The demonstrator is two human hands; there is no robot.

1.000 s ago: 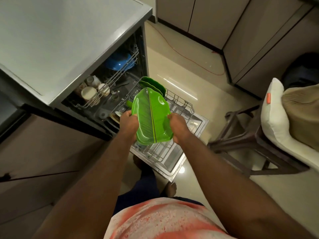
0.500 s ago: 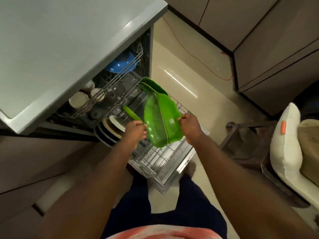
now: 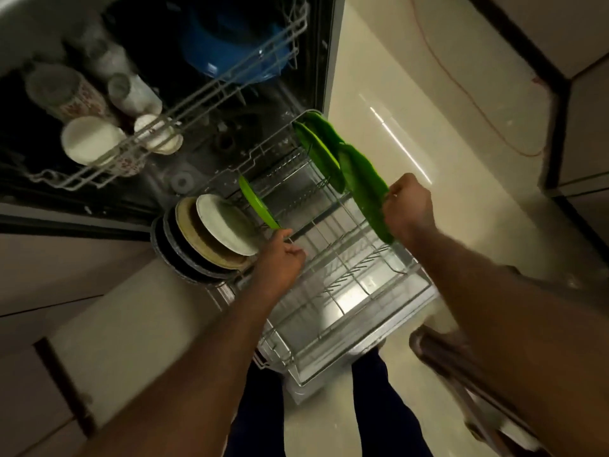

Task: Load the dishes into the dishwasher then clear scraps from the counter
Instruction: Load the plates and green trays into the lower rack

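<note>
R hand (image 3: 407, 206) grips the near end of a green leaf-shaped plastic plate (image 3: 364, 189), fingers curled round its rim. The plate stands on edge, tilted, along the right side of the dishwasher's lower wire rack (image 3: 346, 291). Its bottom edge is down among the wires; can't tell if it sits btwn the tines. Just behind it, 2 more green leaf plates (image 3: 321, 156) stand on edge in the rack's far right corner. The nearer one is touching or almost touching the held plate.

L hand (image 3: 280, 255) is over the rack's left side, fingers loosely curled. Its thumb tip is right by the lower tip of a thin bright-green plate seen edge-on (image 3: 255, 204). Can't tell whether it pinches that plate, a rack wire or nothing.

Left of that hand, round plates stand in a row in the rack: a white plate (image 3: 227, 225) in front, a beige plate (image 3: 191, 225) behind it, then dark grey plates (image 3: 164, 239).

The rack is pulled out over the open door. The upper wire rack (image 3: 197, 100) holds white cups (image 3: 89, 140) and, further back, a blue bowl (image 3: 230, 37). A glossy cream floor (image 3: 412, 120) lies to the right w/ a thin red cord (image 3: 487, 123) across it.
</note>
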